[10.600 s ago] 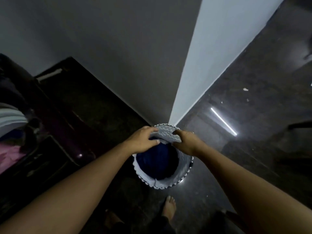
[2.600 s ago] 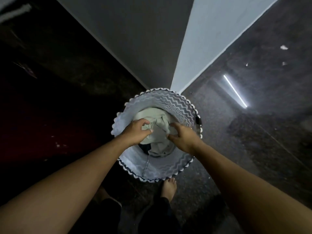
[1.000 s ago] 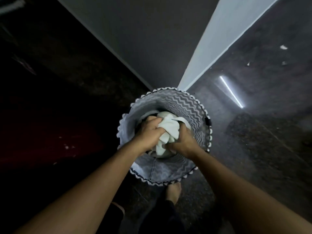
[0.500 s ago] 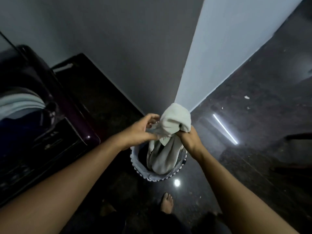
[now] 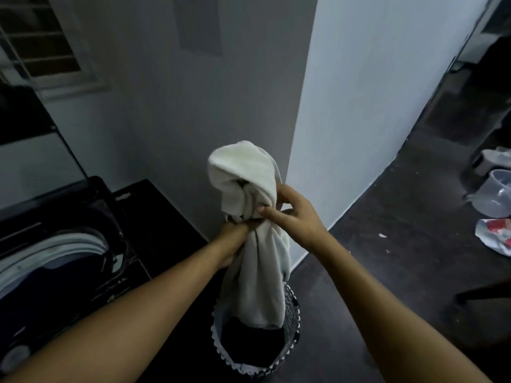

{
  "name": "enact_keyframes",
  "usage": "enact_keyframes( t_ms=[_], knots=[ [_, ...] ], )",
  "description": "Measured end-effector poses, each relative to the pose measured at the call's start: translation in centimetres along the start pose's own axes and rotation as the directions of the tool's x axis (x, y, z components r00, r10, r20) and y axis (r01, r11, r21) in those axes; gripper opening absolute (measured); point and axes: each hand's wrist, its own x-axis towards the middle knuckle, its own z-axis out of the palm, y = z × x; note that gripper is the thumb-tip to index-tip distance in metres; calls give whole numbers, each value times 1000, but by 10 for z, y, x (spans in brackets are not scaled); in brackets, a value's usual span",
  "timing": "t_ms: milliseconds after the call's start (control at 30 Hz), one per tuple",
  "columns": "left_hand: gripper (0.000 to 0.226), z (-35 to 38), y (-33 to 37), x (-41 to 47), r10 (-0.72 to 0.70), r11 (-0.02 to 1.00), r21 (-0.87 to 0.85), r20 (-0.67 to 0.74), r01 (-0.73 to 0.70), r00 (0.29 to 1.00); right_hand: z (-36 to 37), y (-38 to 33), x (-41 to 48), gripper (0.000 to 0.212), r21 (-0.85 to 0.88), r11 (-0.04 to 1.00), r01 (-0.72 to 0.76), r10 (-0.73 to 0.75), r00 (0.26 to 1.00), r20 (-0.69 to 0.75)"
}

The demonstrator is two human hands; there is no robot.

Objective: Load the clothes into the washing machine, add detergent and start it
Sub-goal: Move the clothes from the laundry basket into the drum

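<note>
Dark glossy floor [image 5: 401, 272], zigzag laundry basket [image 5: 290, 313], plastic container [image 5: 495, 194], crumpled packet [image 5: 497, 236], washing machine [image 5: 55, 258]

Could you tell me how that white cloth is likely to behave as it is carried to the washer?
The white cloth looks floppy: it droops from both hands toward the laundry basket. Its bunched top suggests bulk, so its hanging tail may trail or snag.

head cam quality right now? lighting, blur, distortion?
Head view: dim overall, the brightest area being the pale wall; the white cloth held by the left hand and right hand reads clearly, the laundry basket interior is near black; strong wide-angle bending at the edges, slight softness throughout.
</note>
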Motion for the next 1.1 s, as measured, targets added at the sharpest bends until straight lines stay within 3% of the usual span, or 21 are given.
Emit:
enact_keyframes(
  t_ms=[67,133,233,300,400,500,567,633,700,767,800,867,900,967,1033,1100],
  knots=[
    [29,-5,18,0,-26,999,-37,10,26,1000,-7,8,-8,60,-164,986,39,-45,999,-30],
    [41,-6,37,-1,26,997,-79,47,-22,999,-8,20,-19,93,-267,963,-42,50,998,24],
    [46,-3,65,-4,87,975,-211,77,-69,993,5,33,-32,119,-252,961,-114,133,989,60],
    [45,-1,86,-9,90,965,-255,130,-55,987,19,32,-30,111,-97,982,-165,162,986,-30],
    [48,-8,100,-3,84,958,-286,159,-35,984,28,26,-20,73,86,976,-199,209,969,-130],
    [52,-27,112,0,22,972,-234,182,22,983,23,14,-11,53,105,985,-137,156,968,-197],
    [59,-42,118,-3,-92,996,16,141,91,986,15,6,-4,52,81,992,-101,118,964,-240],
    [68,-62,121,-1,-130,938,332,63,102,990,3,0,6,50,28,997,-75,80,961,-264],
    [72,-82,122,4,-33,832,554,-2,28,999,-9,-8,15,45,-30,997,-68,57,962,-267],
    [70,-98,126,11,208,657,751,-96,-67,973,-18,-17,23,39,-72,996,-59,37,960,-277],
    [66,-103,129,11,354,543,834,-124,-96,927,-21,-22,27,36,-94,994,-49,21,958,-286],
    [53,-103,136,7,614,416,859,-24,-298,789,-23,-31,34,31,-134,991,-24,-15,958,-287],
    [60,-99,139,5,672,363,830,81,-423,736,-22,-37,37,32,-146,989,-12,-29,960,-277],
    [109,-85,144,3,634,268,779,301,-567,713,-19,-50,44,36,-168,985,28,-67,970,-233],
    [136,-69,145,3,596,251,749,380,-614,707,-14,-67,52,36,-178,979,95,-127,976,-175],
    [130,-60,146,6,627,375,670,325,-641,708,-13,-84,59,35,-169,973,160,-187,969,-159]
  ],
)
